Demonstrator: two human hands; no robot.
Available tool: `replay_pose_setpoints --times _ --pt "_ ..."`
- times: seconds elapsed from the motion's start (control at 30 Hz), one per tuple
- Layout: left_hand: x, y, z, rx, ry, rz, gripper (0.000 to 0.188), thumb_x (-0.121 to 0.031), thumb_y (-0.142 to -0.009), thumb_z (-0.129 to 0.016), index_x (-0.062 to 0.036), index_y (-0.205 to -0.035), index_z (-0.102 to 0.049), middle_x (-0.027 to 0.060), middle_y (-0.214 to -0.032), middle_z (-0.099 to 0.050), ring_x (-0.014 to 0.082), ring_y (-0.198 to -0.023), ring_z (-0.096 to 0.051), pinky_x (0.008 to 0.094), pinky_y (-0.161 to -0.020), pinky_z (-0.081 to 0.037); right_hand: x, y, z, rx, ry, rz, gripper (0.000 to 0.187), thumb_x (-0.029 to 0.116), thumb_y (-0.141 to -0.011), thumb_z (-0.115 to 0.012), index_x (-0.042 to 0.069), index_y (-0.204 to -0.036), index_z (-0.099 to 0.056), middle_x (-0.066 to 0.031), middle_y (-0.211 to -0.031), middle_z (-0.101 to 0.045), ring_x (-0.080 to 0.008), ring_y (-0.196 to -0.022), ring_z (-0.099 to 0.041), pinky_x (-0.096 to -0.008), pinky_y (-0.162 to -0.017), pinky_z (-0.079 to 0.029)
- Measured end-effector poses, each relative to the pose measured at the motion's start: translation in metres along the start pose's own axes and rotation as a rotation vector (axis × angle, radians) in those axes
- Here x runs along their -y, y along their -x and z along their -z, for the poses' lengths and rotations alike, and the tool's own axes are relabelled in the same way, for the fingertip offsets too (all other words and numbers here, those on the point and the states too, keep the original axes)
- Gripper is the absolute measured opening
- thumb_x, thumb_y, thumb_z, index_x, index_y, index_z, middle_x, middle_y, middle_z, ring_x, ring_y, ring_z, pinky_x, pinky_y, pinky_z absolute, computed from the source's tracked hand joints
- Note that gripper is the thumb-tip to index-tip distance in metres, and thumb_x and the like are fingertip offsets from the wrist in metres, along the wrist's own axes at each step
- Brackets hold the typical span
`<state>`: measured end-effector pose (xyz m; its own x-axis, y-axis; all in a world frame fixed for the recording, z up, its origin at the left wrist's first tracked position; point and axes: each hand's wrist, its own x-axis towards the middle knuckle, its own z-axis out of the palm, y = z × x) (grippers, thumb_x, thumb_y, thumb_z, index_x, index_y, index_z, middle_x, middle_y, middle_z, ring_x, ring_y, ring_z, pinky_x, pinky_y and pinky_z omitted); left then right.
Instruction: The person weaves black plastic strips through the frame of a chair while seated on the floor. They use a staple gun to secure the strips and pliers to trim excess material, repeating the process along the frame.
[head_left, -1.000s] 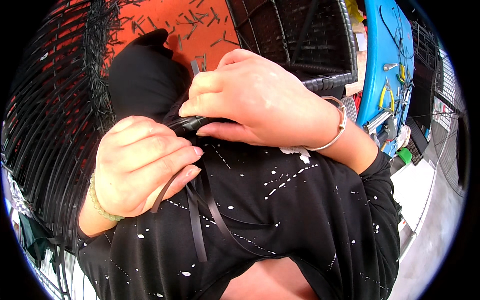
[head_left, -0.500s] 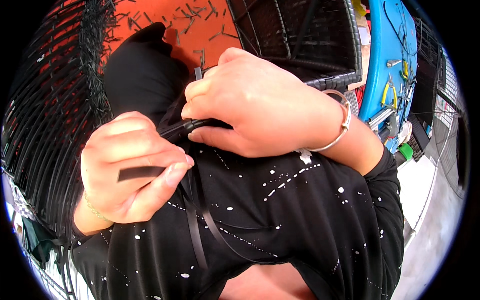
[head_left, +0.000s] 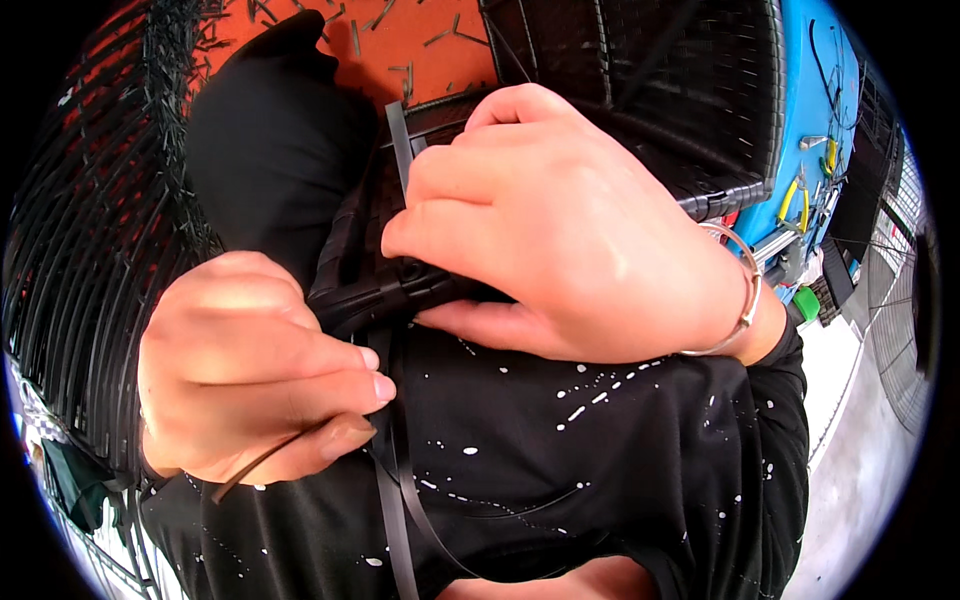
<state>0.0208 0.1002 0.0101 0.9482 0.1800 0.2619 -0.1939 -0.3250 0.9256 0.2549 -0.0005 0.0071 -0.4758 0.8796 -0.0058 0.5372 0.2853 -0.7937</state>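
Note:
My left hand (head_left: 250,370) is closed, pinching a flat black plastic strip whose loose end (head_left: 262,465) sticks out below the thumb. Just to its right runs the strip-wrapped black rail (head_left: 365,300) of a woven wicker piece on my lap. Curled over that rail is my right hand (head_left: 580,230), thumb beneath and fingers above; its fingertips are partly hidden. Another flat strip (head_left: 397,135) stands up beyond the right knuckles. Long strip ends (head_left: 395,520) hang from the rail down over my black, white-speckled shirt.
Beyond my hands is a large woven black panel (head_left: 690,90). Strip offcuts lie scattered on the orange-red surface (head_left: 365,70). Rows of black strips (head_left: 90,270) line the left. At right, a blue surface (head_left: 800,60) carries yellow-handled pliers (head_left: 795,205) and other tools.
Both hands have come nearer and lower in the view. The left hand has turned, so its strip end now points down-left. More of the upright strip and the wrapped rail shows.

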Motion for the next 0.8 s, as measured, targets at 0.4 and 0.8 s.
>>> replay_pose_setpoints --times 0.4,0.8 --pt "0.001 -0.008 0.003 -0.009 0.06 0.014 0.021 -0.012 -0.07 -0.064 -0.0009 -0.082 -0.077 0.0098 -0.084 -0.07 0.0204 -0.07 -0.051 0.0334 -0.057 -0.039 0.001 -0.001 0.004 0.068 0.087 0.038 0.04 0.022 -0.061 -0.083 0.006 -0.093 -0.064 -0.0031 -0.079 -0.056 -0.0238 -0.073 -0.058 -0.0376 -0.08 -0.044" --pt "0.017 -0.028 -0.018 -0.448 0.054 0.618 0.035 -0.02 -0.101 -0.057 -0.0001 -0.075 -0.068 0.0014 -0.073 -0.064 0.0033 -0.059 -0.05 0.0197 -0.055 -0.037 -0.004 0.0 -0.002 -0.152 0.486 0.115 0.033 0.041 -0.071 -0.077 0.011 -0.07 -0.065 -0.0026 -0.062 -0.058 -0.0216 -0.063 -0.06 -0.033 -0.071 -0.043"
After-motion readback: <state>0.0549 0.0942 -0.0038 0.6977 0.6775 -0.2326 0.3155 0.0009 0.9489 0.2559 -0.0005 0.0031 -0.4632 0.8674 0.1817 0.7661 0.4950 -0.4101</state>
